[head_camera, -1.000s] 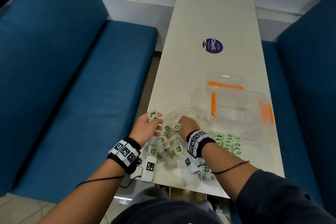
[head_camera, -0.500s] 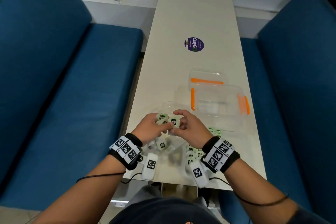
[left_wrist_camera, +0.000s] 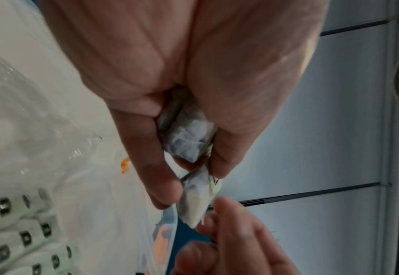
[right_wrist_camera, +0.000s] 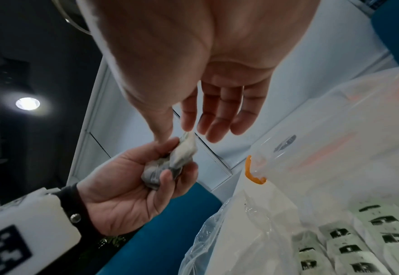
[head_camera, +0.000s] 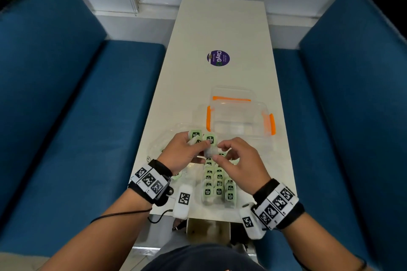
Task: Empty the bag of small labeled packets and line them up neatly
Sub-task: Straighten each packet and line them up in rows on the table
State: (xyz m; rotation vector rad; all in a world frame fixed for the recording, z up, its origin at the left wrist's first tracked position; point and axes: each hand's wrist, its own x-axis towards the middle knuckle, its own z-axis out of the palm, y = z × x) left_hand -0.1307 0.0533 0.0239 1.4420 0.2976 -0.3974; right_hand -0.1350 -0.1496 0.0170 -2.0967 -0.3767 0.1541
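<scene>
Packets [head_camera: 202,138] bunched in left grip [head_camera: 184,153], right grip [head_camera: 240,166] beside

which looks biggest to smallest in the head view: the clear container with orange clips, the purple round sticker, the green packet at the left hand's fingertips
1. clear container, by far the largest.
2. purple sticker.
3. green packet.
The sticker lies farther from the camera than the packet, so their order is unsure.

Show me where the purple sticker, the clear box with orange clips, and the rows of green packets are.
purple sticker [head_camera: 218,58], head view, its middle.
clear box [head_camera: 237,117], head view, its see-through wall.
rows of green packets [head_camera: 219,183], head view, a packet mid-row.
</scene>
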